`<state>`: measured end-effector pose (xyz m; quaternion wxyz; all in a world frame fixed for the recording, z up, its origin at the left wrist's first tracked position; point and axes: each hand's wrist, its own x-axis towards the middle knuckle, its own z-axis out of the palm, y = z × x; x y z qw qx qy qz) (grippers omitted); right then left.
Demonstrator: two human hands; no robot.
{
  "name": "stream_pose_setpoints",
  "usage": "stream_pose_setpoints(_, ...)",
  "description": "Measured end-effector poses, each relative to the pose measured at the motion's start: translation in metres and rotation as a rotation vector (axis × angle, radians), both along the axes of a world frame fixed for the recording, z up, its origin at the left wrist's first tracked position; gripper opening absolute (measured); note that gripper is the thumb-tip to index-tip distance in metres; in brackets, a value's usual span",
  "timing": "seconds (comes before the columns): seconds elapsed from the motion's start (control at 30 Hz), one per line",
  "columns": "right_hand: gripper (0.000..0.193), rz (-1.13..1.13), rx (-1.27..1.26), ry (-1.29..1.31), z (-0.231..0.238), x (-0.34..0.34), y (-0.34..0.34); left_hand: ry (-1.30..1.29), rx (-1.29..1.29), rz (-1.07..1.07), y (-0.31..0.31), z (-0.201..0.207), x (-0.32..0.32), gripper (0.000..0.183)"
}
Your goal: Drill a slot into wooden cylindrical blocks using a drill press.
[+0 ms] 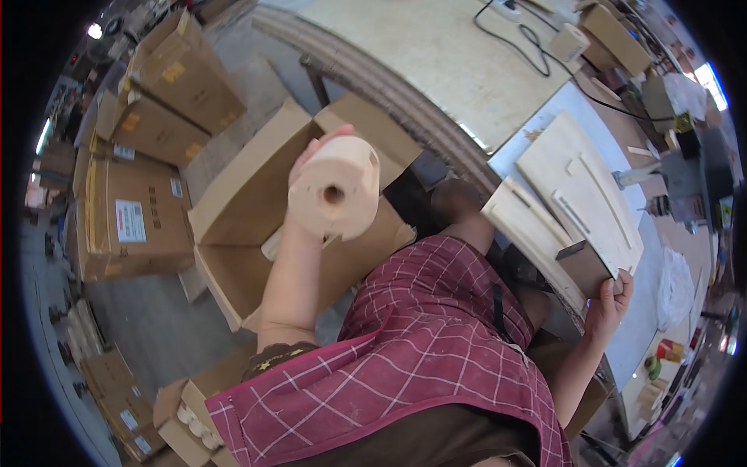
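Observation:
My left hand (314, 148) is wrapped round a pale wooden cylinder (334, 190) with a round hole in its end face and a notch at its rim. It is held up above an open cardboard box (241, 268); most of my fingers are hidden behind the wood. At the table on the right, my right hand (610, 306) grips the edge of a dark brown rectangular plate (585, 268) between thumb and fingers. This plate rests against a light plywood fixture (583, 187) with raised strips.
Stacked cardboard cartons (136, 206) stand at the left. A smaller carton (187, 416) with pale round pieces is at the lower left. On the table (420, 39) lie a black cable (533, 47), a grey metal machine (685, 183) and a clear plastic bag (675, 288).

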<state>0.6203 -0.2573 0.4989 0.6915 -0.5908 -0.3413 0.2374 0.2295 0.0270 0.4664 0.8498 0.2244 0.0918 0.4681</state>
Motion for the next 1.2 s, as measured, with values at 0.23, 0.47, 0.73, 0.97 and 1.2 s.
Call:
stream_pose_setpoints(0.23,0.026,-0.032,0.075,0.138,-0.008,0.005,0.046,0.322,-0.182,0.313,0.001,-0.096,-0.135,0.047)
stream_pose_setpoints(0.47,0.023,-0.018,-0.026,0.128,-0.006,0.011,0.075,0.814,-0.490,0.349,-0.028,-0.168,-0.198,0.061)
stream_pose_setpoints(0.73,0.025,0.071,-0.077,0.053,0.001,0.034,0.075,1.158,-0.783,0.105,-0.047,-0.263,-0.218,0.065)
stream_pose_setpoints(0.97,0.027,-0.036,-0.145,0.095,0.011,0.034,0.071,1.404,-0.614,-0.279,-0.035,-0.325,-0.177,0.063)
stream_pose_setpoints(1.2,0.041,-0.130,-0.209,0.054,0.023,0.041,0.062,1.417,-0.672,-0.248,-0.042,-0.385,-0.139,0.061)
